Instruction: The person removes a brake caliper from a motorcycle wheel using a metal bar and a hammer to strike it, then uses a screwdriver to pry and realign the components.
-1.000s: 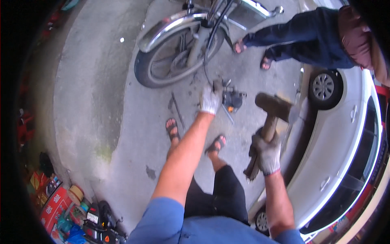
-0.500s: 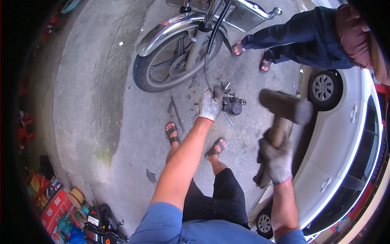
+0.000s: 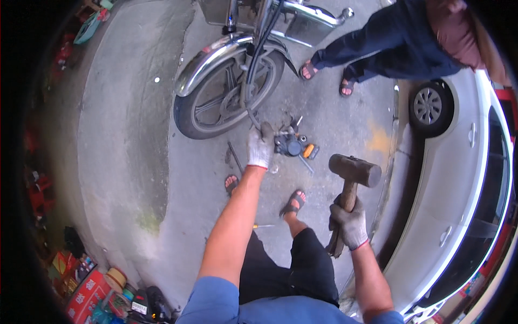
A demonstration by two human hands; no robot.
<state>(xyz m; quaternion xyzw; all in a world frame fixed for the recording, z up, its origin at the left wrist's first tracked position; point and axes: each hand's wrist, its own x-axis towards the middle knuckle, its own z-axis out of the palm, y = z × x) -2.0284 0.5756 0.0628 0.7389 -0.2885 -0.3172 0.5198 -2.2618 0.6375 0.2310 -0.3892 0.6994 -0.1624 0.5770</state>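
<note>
My left hand (image 3: pixel 260 144), in a grey-white work glove, is closed around a black hose (image 3: pixel 252 115) beside the motorcycle's front wheel (image 3: pixel 227 90). Right against its fingers is a dark metal part with a round housing (image 3: pixel 293 147), which looks like a brake caliper; whether the hand also grips it is hidden. My right hand (image 3: pixel 349 220), gloved too, grips the wooden handle of a sledgehammer (image 3: pixel 355 170). Its heavy head is raised, to the right of the metal part. The handle's rough lower end sticks out below the fist.
An orange and black object (image 3: pixel 309 151) and a thin metal rod (image 3: pixel 307 165) lie beside the part. A dark bar (image 3: pixel 235 156) lies left of my hand. Another person in dark trousers (image 3: pixel 372 40) stands at the far right, near a white car (image 3: pixel 448 178). A scooter (image 3: pixel 154 302) stands lower left.
The hammer and my right hand have moved left, and the head has dropped lower in view. My left hand has shifted slightly left. An orange object now shows beside the metal part.
</note>
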